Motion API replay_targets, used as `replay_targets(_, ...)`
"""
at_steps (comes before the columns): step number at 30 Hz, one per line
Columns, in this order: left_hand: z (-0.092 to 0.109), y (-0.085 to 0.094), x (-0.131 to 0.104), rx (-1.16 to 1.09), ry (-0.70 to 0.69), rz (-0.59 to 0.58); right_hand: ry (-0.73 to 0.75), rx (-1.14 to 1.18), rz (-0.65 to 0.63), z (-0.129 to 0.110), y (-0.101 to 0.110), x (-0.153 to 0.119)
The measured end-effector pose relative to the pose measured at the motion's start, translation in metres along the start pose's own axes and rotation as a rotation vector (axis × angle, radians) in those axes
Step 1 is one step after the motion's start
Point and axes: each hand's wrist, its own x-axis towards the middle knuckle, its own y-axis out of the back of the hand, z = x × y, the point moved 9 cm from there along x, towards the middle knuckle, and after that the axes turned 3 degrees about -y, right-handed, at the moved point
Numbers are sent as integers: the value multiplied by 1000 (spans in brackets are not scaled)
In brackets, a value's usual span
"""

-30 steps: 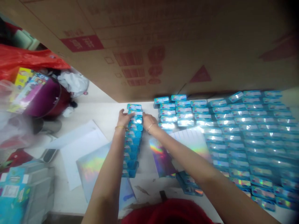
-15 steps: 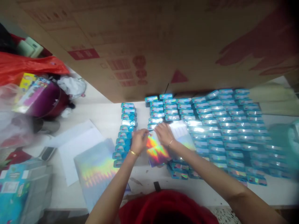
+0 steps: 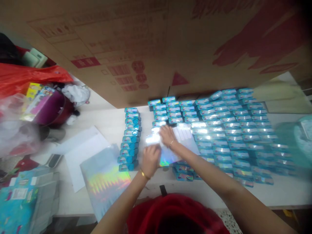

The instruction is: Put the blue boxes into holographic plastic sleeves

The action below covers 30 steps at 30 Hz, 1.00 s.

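A shiny rainbow-reflecting sheet of stickers [image 3: 185, 141], with pale strips along its top, lies under my hands. My left hand [image 3: 150, 159] is closed at the sheet's lower left edge, its fingers curled and a little blurred. Across the sheet's upper left part rests my right hand [image 3: 167, 136], fingers bent down onto it; the fingertips are partly hidden. Bright glare covers the sheet's left corner. Close by on the left stands a column of small teal boxes [image 3: 130, 139]. Many more teal boxes [image 3: 229, 125] with light labels are lined up in rows to the right.
A large cardboard carton [image 3: 156, 48] walls off the back. At left lie another shiny sheet [image 3: 104, 178], white paper [image 3: 80, 156] and a phone [image 3: 55, 161]. Beyond are a purple container [image 3: 52, 109] and red plastic bag [image 3: 31, 76]. Flattened teal cartons [image 3: 21, 198] sit front left.
The sheet has tilted flatter, its orange reflection giving way to white glare. My left hand has moved down toward me and turned knuckles up. The right hand stays on the sheet.
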Motion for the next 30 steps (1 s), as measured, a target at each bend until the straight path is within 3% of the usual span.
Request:
replay_targets(3, -6, 34, -13, -249, 213, 161, 2, 155, 76, 2, 11, -6)
replay_targets(6, -46, 66, -17, -537, 525, 471, 29, 479, 189, -8, 36, -13)
replay_targets(8, -74, 71, -12, -733, 645, 607, 13, 729, 186, -21, 46, -14)
replay_targets(11, -109, 68, -1, -893, 717, 698, -83, 990, 95, -42, 44, -6)
replay_targets(16, -149, 59, 7, -886, 790, 695, -173, 1037, 124, -57, 30, 24)
replay_targets(24, -214, 56, 39, -461, 805, 579, -195, 580, 72, -57, 5, 94)
replay_targets(30, -232, 53, 57, -280, 777, 482, -199, 390, 10, -56, -16, 109)
